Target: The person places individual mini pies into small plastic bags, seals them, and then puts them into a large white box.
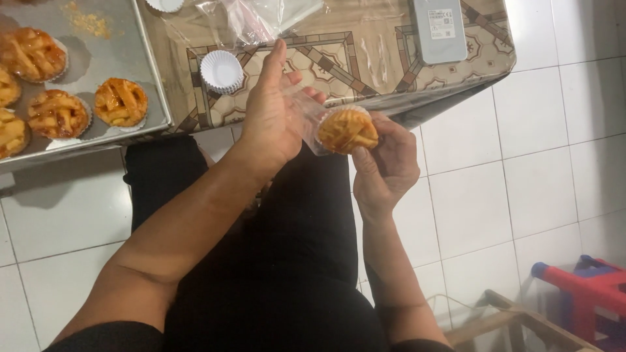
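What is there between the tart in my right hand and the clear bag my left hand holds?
Nothing visible. The lattice tart in the right hand sits right at the mouth of the clear plastic bag held by the left hand.

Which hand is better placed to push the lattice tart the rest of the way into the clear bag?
Probably the right hand: its fingers already grip the lattice tart at the mouth of the clear bag. The left hand holds the bag and looks better kept there.
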